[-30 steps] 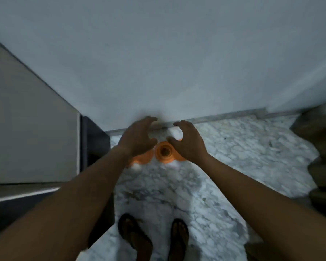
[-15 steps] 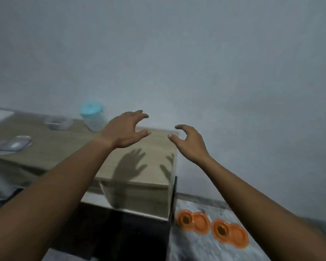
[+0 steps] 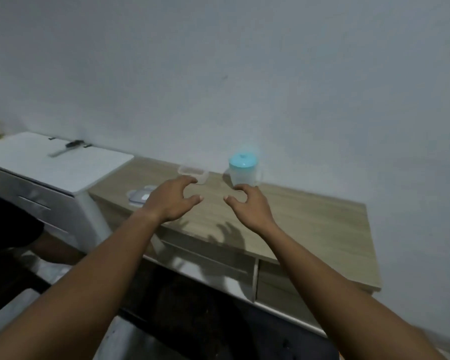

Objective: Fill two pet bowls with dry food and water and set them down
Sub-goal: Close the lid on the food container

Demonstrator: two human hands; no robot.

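Observation:
A wooden desk (image 3: 309, 224) stands against the wall. At its back sit a clear jug with a light-blue lid (image 3: 242, 170) and, left of it, a small clear plastic container (image 3: 192, 173). My left hand (image 3: 172, 199) hovers over the desk just in front of the container, fingers spread and holding nothing. My right hand (image 3: 247, 207) is raised below the jug, fingers curled apart and empty, its fingertips close to the jug's base. The orange pet bowls are out of view.
A flat grey lid or tray (image 3: 138, 196) lies on the desk left of my left hand. A white cabinet (image 3: 60, 162) with a small dark object on top adjoins the desk on the left. The desk has a drawer front (image 3: 200, 261) and dark space beneath.
My view has swung up from the floor and the orange bowls to the desk. Both empty hands have come up over the desktop toward the jug and container.

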